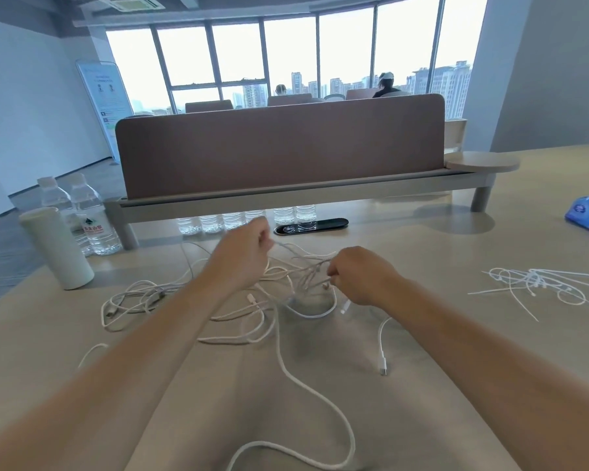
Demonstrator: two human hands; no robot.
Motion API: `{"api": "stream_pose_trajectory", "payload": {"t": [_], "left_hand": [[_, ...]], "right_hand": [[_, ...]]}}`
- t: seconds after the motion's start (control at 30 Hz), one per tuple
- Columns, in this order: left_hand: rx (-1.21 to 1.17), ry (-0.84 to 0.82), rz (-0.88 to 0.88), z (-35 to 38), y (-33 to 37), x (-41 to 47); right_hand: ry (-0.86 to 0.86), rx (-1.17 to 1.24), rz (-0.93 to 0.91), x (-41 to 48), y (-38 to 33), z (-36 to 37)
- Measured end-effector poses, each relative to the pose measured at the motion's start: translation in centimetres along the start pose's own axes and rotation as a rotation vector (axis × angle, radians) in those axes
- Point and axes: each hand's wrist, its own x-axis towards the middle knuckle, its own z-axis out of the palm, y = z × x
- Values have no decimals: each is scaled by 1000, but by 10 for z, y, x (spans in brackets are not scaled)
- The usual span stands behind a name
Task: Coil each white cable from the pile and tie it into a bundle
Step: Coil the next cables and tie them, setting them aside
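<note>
A long strand of white cable (306, 385) is being shown nearest the viewer, trailing across the table (439, 351) and looping out past the bottom edge, so its end is being cut off. Beyond it, the cable pile (170, 300) is lying loose and tangled, with 1 connector (383, 370) free at the right. Several raised strands (303, 263) are being held taut between 2 hands: the left hand (249, 253) is curled and pinching 1 end, and the right hand (357, 277) is curled around the gathered part.

Risk, as judged: if the strands are being pulled apart while crossed, the tangle is likely to be tightened into a knot; the trailing strand may be dragging neighbouring cables along, and a connector may be caught in a loop. The zip ties (538, 283) are lying well apart to the right, so 1 hand would have to be freed, letting any coil spring open.

The fingertips are being hidden by the backs of the hands, the held strands are being blurred, and it cannot be told how many separate cables are being gripped.
</note>
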Motion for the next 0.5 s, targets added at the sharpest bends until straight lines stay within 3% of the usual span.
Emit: {"api": "stream_pose_trajectory", "payload": {"t": [0.1, 0.2, 0.37, 0.5], "left_hand": [[-66, 96, -73, -24, -7, 6], [-88, 56, -74, -37, -7, 7], [-166, 10, -17, -40, 5, -2], [-188, -10, 8, -41, 15, -5]], "right_hand": [[-69, -23, 85, 1, 16, 8], [-123, 16, 57, -3, 15, 4], [84, 160, 27, -10, -6, -10], [111, 203, -15, -14, -30, -21]]}}
